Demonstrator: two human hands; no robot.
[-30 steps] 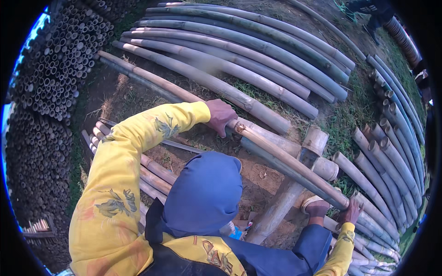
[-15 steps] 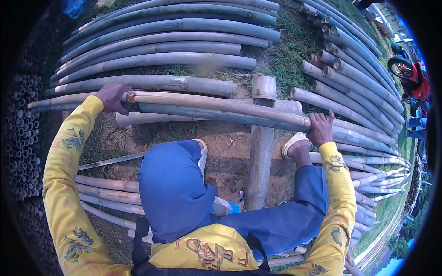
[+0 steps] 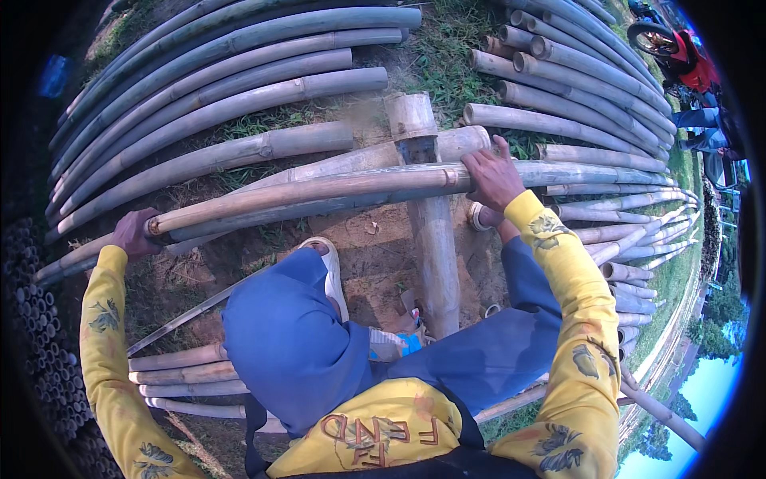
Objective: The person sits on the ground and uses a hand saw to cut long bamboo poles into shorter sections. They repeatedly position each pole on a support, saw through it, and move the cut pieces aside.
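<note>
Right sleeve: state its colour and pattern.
The right sleeve is yellow with dark leaf motifs, best in the head view.

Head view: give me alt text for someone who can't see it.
A person's left hand holds a long bamboo pole lying crosswise over a thick post; the right hand is on it too, one finger raised. More poles lie beyond, with a red motorbike at upper right.
</note>
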